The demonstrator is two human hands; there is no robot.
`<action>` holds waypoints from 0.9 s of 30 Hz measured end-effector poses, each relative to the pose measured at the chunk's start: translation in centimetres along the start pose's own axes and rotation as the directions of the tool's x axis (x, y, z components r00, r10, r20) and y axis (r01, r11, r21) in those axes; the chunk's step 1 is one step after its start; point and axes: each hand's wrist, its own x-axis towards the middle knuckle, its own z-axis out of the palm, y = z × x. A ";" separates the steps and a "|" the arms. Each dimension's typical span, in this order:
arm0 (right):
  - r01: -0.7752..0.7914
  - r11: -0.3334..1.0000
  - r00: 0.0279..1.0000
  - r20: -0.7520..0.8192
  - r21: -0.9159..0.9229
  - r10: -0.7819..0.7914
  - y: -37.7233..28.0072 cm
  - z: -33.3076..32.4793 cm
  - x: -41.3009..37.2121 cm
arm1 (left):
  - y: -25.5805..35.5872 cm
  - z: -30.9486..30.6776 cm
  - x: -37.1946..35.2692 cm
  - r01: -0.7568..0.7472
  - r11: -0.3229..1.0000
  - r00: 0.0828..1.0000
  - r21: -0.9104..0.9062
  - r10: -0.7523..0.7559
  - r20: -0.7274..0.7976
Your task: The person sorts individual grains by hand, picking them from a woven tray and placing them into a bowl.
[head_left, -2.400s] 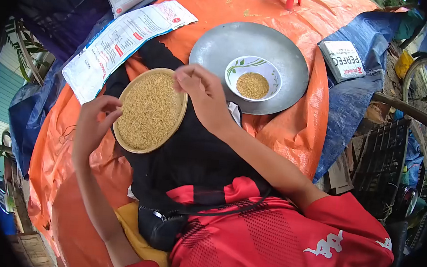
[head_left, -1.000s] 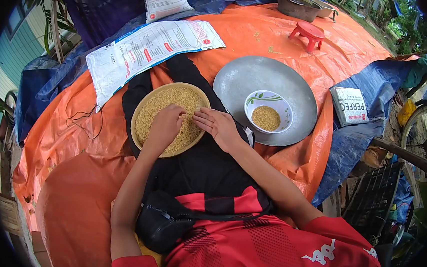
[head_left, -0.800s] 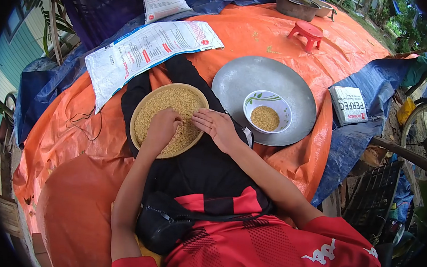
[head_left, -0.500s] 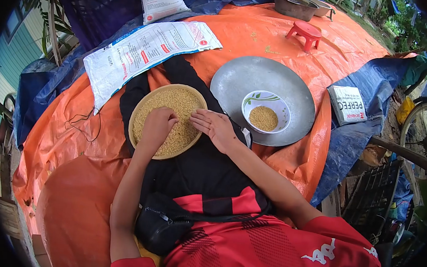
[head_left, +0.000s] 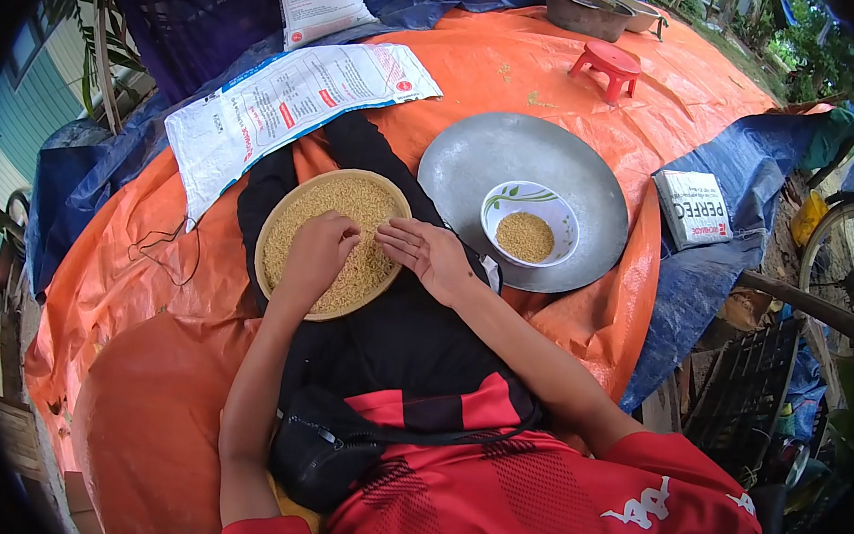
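- Straw-coloured woven tray (head_left: pixel 261 244), round and shallow, full of golden grain (head_left: pixel 347 200), on the black-clad lap directly under the fingers of both hands.
- Rests the left hand (head_left: pixel 315 256) palm down in the grain, fingers (head_left: pixel 338 230) bent and close together with the tips sunk in; cannot tell whether any grain is pinched.
- Lays the right hand (head_left: pixel 431 257) flat, fingers (head_left: pixel 399 237) straight, side by side and gripping nothing, tips at the tray's right rim, just beside the left fingertips.
- Just beyond the right fingers: a white leaf-patterned bowl (head_left: pixel 557 209) holding more grain, inside a grey metal platter (head_left: pixel 486 151).
- Beyond the left fingers: a white printed sack (head_left: pixel 279 105) flat on the orange tarp (head_left: pixel 522 74).
- Well past all the fingers: a small red stool (head_left: pixel 609 62).
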 end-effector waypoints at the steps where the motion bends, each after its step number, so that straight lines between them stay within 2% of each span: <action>1: 0.003 1.000 1.000 0.001 0.002 -0.003 0.1 -0.1 0.1 | -0.8 0.2 -0.2 0.009 1.000 1.000 0.016 -0.010 0.030; 6: 0.015 1.000 1.000 0.006 0.018 -0.015 0.2 -0.1 0.1 | -1.4 0.8 -0.6 0.031 0.994 0.988 0.101 -0.045 0.146; 12: 0.020 0.999 1.000 -0.009 0.039 -0.020 0.0 0.4 0.0 | -1.6 1.1 -0.6 0.004 0.998 0.997 0.067 -0.010 0.081; 21: 0.026 0.999 1.000 -0.004 0.026 -0.025 0.2 0.2 0.1 | -1.6 0.8 -0.5 0.001 0.999 0.984 0.038 -0.007 0.177; 27: 0.023 1.000 1.000 -0.018 0.015 -0.023 0.3 0.2 0.2 | -1.1 0.2 -0.3 -0.041 0.999 0.998 0.021 0.040 0.040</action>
